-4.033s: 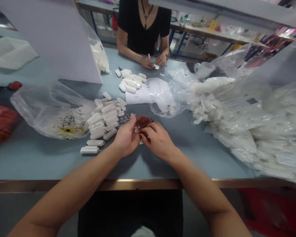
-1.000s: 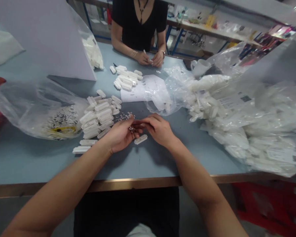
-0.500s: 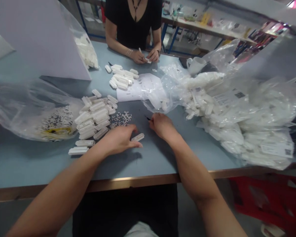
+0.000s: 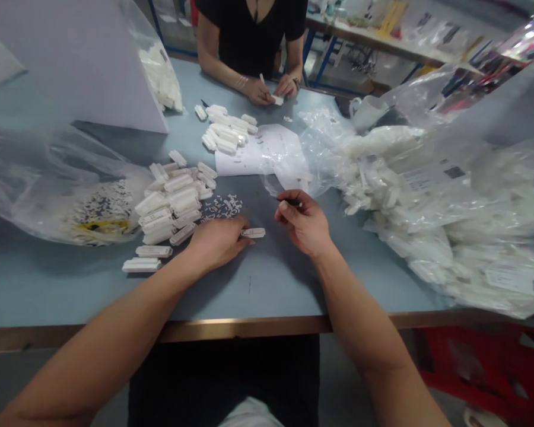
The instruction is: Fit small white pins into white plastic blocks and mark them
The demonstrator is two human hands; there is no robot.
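My left hand (image 4: 218, 242) is closed round one end of a long white plastic piece (image 4: 257, 232), which sticks out to the right past the fingertips. Dark markings show along that piece. To its right, my right hand (image 4: 306, 224) is turned partly palm up and pinches a thin dark tool (image 4: 295, 202); its exact kind is too small to tell. Small white bits (image 4: 225, 206) lie scattered just beyond my left hand. A heap of similar white plastic pieces (image 4: 180, 196) is piled to the left, with a few lying apart (image 4: 142, 265) nearer me.
At left lies a clear bag (image 4: 40, 207) of small black and white bits. Bulky plastic bags (image 4: 427, 196) cover the right side. Across the table (image 4: 267, 296), a person (image 4: 253, 47) handles a white piece beside another pile (image 4: 226, 130), a printed sheet (image 4: 240, 165) and a white mug (image 4: 367, 112).
My left fingers have closed on the white plastic piece, which lay between the spread thumb and fingers. My right hand has rolled palm up and turned the dark tool's tip to the right.
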